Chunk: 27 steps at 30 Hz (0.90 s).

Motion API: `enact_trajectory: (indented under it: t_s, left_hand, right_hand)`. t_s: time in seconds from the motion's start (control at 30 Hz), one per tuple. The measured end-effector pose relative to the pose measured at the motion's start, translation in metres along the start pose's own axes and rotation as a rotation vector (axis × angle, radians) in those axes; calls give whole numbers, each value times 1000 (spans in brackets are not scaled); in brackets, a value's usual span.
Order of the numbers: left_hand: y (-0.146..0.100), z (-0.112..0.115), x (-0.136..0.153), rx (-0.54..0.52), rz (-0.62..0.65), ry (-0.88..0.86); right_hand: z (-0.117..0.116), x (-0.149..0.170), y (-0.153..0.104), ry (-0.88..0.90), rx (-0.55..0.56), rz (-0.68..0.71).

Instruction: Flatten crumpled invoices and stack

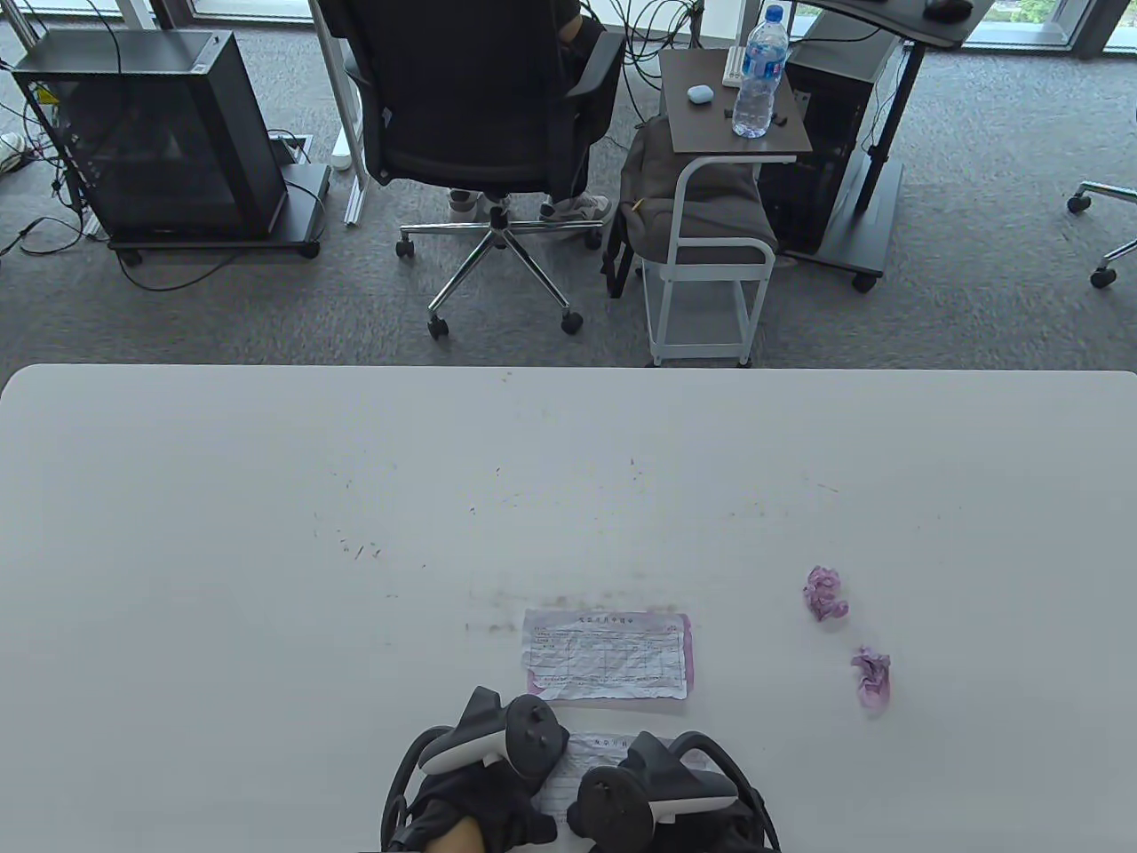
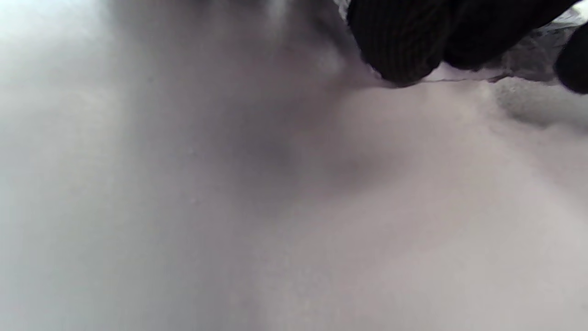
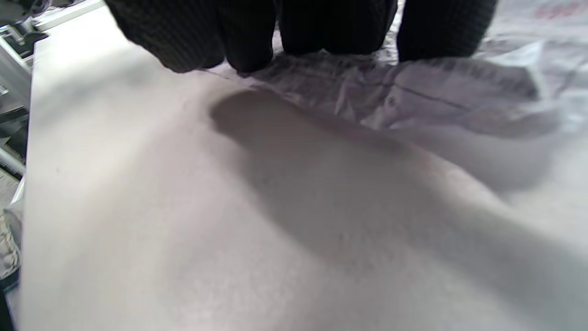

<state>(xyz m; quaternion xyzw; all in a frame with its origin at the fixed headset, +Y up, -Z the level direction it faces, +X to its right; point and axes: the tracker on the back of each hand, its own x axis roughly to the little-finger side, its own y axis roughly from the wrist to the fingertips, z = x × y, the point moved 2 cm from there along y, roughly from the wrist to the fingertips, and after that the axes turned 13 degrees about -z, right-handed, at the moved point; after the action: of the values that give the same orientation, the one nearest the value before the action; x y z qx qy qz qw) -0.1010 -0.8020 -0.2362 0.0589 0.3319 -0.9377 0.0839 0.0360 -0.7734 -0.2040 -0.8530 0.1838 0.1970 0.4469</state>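
Note:
A flattened pink-edged invoice lies flat on the white table near the front. Just in front of it, a second, still wrinkled invoice lies under both hands. My left hand rests on its left part, with fingertips down at the paper's edge. My right hand presses on its right part; its fingertips stand in a row on the creased sheet. Two crumpled pink invoice balls lie apart to the right.
Beyond the table's far edge are an office chair with a seated person, a small side table with a water bottle, and a computer case on a cart.

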Motion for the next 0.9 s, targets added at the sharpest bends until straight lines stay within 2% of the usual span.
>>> enact_trajectory:
  t_s: [0.4, 0.73, 0.83, 0.9]
  left_hand:
    - [0, 0, 1, 0, -1, -11]
    - [1, 0, 2, 1, 10, -22]
    - [1, 0, 2, 4, 12, -27]
    - [1, 0, 2, 6, 13, -26]
  right_hand:
    - [2, 61, -9, 200, -138, -268]
    - [-2, 91, -15, 266, -157, -402]
    - [8, 95, -21, 236, -45, -428]
    - [19, 94, -28, 216, 106, -444]
